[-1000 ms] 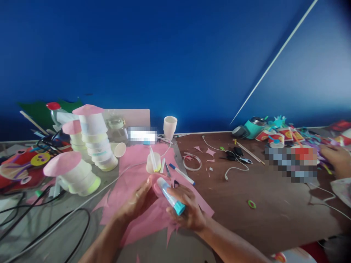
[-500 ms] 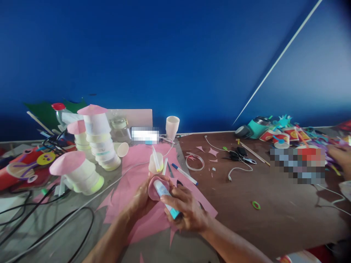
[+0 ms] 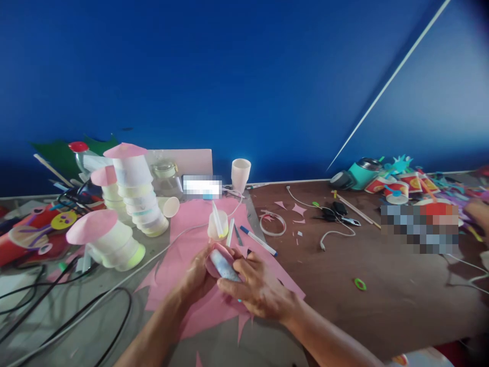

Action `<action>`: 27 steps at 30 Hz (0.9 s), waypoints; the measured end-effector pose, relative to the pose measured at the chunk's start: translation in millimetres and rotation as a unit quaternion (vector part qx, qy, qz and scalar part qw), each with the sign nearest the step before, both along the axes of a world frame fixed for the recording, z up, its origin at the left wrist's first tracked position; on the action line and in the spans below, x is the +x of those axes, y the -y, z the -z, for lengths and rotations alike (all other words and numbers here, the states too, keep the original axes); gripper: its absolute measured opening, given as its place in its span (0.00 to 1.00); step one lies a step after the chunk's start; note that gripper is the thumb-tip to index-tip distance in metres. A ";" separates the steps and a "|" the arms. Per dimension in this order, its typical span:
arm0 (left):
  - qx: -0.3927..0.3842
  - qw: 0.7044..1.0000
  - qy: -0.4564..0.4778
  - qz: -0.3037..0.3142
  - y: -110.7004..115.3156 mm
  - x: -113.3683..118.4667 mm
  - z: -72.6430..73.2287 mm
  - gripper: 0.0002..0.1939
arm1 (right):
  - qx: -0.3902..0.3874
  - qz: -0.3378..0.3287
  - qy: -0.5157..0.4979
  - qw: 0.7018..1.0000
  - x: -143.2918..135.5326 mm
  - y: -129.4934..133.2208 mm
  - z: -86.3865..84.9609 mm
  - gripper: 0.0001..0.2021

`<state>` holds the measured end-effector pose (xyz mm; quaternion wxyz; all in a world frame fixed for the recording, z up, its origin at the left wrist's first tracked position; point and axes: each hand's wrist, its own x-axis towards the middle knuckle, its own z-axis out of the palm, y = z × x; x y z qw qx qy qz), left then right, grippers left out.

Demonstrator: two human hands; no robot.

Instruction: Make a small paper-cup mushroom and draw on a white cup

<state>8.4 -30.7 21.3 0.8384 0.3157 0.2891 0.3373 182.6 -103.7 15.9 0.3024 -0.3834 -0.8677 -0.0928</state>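
Note:
My left hand [image 3: 195, 270] is closed around a curled pink paper piece [image 3: 212, 266], with its inner side turned up toward me. A light-blue and white glue stick [image 3: 225, 266] lies in the grip of my right hand [image 3: 260, 288], its far end down inside the pink paper. Just beyond my hands stands a white paper cup [image 3: 217, 224] with white strips in it. A blue-capped marker [image 3: 260, 241] and a scissor blade [image 3: 239, 235] lie to its right on a pink paper sheet [image 3: 191, 214]. My fingers hide the glue stick's near end.
Stacked cup towers with pink cone tops [image 3: 132, 173] stand on the left, with black cables [image 3: 126, 316] below them. Keys [image 3: 338, 211], a white cord and a green ring [image 3: 359, 284] lie on the right. Another person's hand [image 3: 477, 214] shows at the far right edge.
My right hand has shifted slightly and now covers the glue stick's teal end. The pink paper has tilted a little in my left hand. The camera view has moved slightly.

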 end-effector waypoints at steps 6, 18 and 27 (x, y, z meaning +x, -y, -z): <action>-0.034 0.999 0.029 -0.001 -0.9 2.4 2.9 0.24 | -0.041 -0.009 -0.098 0.994 -7.2 -1.6 4.8 0.20; 0.004 0.998 0.012 -0.062 6.2 4.8 -3.4 0.30 | -0.400 0.003 -0.614 0.681 -26.3 -4.8 4.3 0.21; -0.030 0.999 0.017 -0.014 0.1 -0.5 8.1 0.30 | -0.149 -0.061 -0.134 0.978 2.2 -4.3 -8.8 0.15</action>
